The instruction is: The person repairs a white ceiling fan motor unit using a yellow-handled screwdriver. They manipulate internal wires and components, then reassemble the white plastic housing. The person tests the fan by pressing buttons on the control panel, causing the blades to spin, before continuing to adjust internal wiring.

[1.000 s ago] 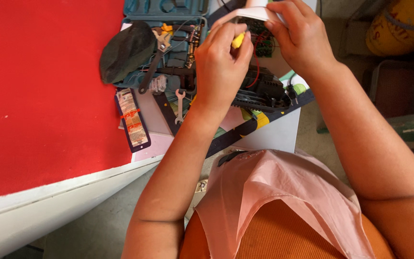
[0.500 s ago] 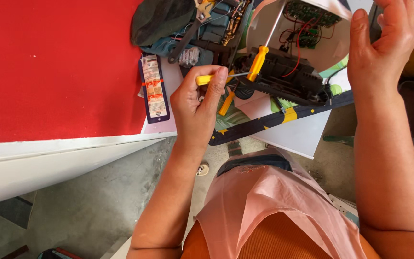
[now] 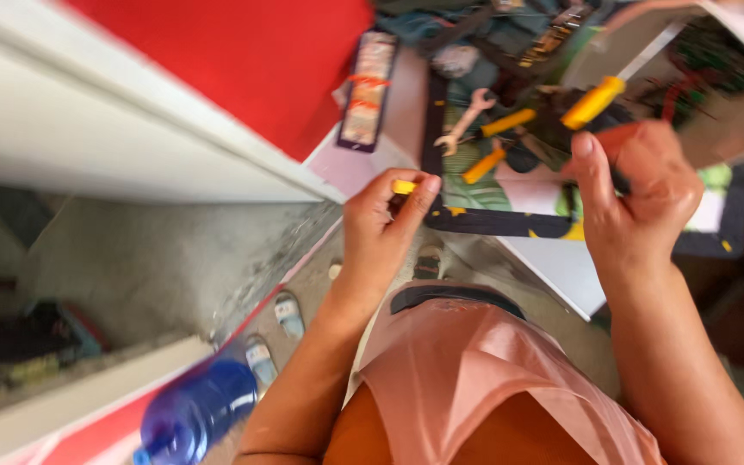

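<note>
Left hand (image 3: 381, 228) closed, fingers (image 3: 419, 191) pinching a small yellow piece (image 3: 404, 186) just off the near edge of the worktop (image 3: 561, 267). Right hand (image 3: 635, 202) curled shut around a dark handle, probably of a tool, though too blurred to tell; above it, a yellow-handled tool (image 3: 592, 102) sticking up at a slant. On the worktop between the two hands, a black-framed mat (image 3: 497, 222) carrying a small metal spanner (image 3: 462, 120) and two more yellow-handled tools (image 3: 497, 142). Beyond these, toward the far right corner, a white housing (image 3: 734, 129) tilted open, with red wires and a green board inside. Toward the far left, a large red sheet (image 3: 251, 52), and at its edge a flat rectangular pack (image 3: 368, 90) with an orange band. Below, on the floor (image 3: 157, 258), a blue bottle (image 3: 195, 413) beside sandalled feet (image 3: 290, 314).
</note>
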